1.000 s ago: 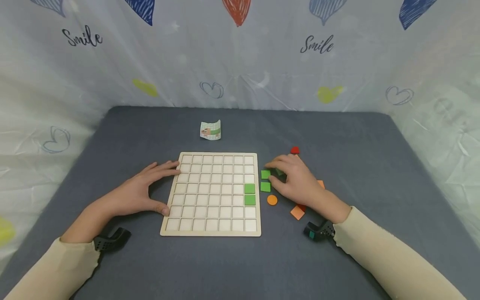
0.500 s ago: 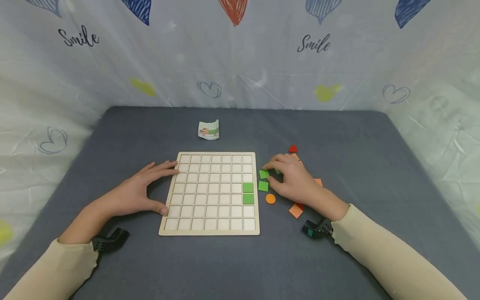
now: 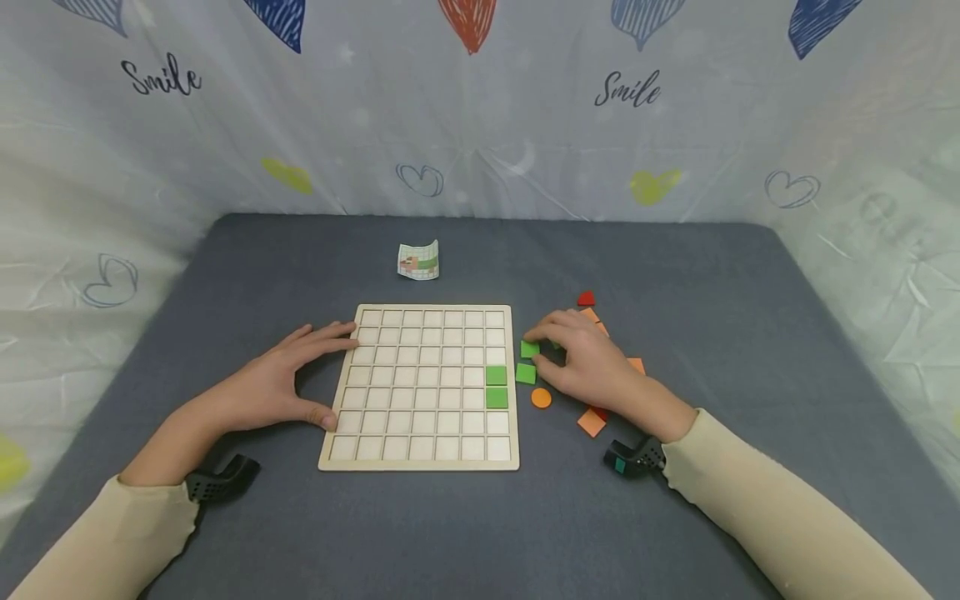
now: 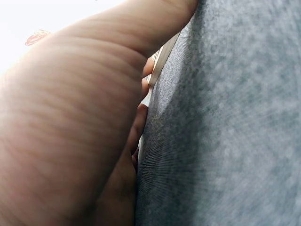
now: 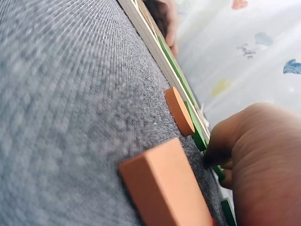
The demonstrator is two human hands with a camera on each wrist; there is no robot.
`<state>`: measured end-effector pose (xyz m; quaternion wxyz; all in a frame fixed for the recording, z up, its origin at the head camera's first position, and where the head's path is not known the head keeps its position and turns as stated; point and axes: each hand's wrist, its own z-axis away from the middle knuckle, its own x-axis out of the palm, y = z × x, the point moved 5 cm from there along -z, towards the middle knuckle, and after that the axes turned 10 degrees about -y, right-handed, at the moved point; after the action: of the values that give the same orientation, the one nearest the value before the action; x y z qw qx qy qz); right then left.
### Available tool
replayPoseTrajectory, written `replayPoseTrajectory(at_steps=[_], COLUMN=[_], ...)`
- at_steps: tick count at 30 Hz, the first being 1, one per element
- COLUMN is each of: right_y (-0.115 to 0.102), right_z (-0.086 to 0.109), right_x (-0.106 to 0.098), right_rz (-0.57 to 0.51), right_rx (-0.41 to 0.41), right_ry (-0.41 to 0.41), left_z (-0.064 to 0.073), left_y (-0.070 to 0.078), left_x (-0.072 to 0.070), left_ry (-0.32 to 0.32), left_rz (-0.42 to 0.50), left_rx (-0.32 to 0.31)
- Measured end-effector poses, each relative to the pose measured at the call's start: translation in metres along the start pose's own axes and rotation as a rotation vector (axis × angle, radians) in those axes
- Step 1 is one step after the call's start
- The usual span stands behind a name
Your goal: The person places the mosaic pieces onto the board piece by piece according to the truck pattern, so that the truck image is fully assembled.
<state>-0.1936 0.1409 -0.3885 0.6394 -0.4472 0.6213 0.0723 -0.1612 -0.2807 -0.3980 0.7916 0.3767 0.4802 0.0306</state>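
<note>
Green tile (image 3: 529,350) slightly turned, right hand (image 3: 588,357) pinching it, left hand (image 3: 268,385) spread wide, touching grid board (image 3: 427,400)

- Here's the grey table
- On it, a gridded wooden board (image 3: 418,466)!
- Printed card (image 3: 417,260) beyond
- Rightward: green squares (image 3: 526,373), orange disc (image 3: 541,398), orange squares (image 3: 591,422), red pieces (image 3: 587,298)!

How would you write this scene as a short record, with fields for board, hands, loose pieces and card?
Board: gridded, flat on grey tabletop
On board: two green squares, adjacent, rightmost column
Left hand: fingertips and thumb at board's left edge
Right hand: thumb and finger pinch a loose green square
Other loose pieces: second loose green square, orange disc, orange square, red piece; more, partly hidden
Card: beyond board
</note>
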Motion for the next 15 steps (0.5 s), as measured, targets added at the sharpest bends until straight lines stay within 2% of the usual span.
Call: replayPoseTrajectory(at_steps=[8,15], right_y=[-0.004,-0.012], right_z=[0.002,0.001], right_x=[-0.007,-0.004], right_rz=[-0.009,-0.030], right_rx=[-0.070,-0.086], right_ry=[0.128,0.147], left_z=[0.000,0.001], left_y=[-0.001,-0.001], left_x=[0.003,0.002], left_ry=[0.003,0.012], left_rz=[-0.013,-0.030], left_rx=[-0.004,-0.013])
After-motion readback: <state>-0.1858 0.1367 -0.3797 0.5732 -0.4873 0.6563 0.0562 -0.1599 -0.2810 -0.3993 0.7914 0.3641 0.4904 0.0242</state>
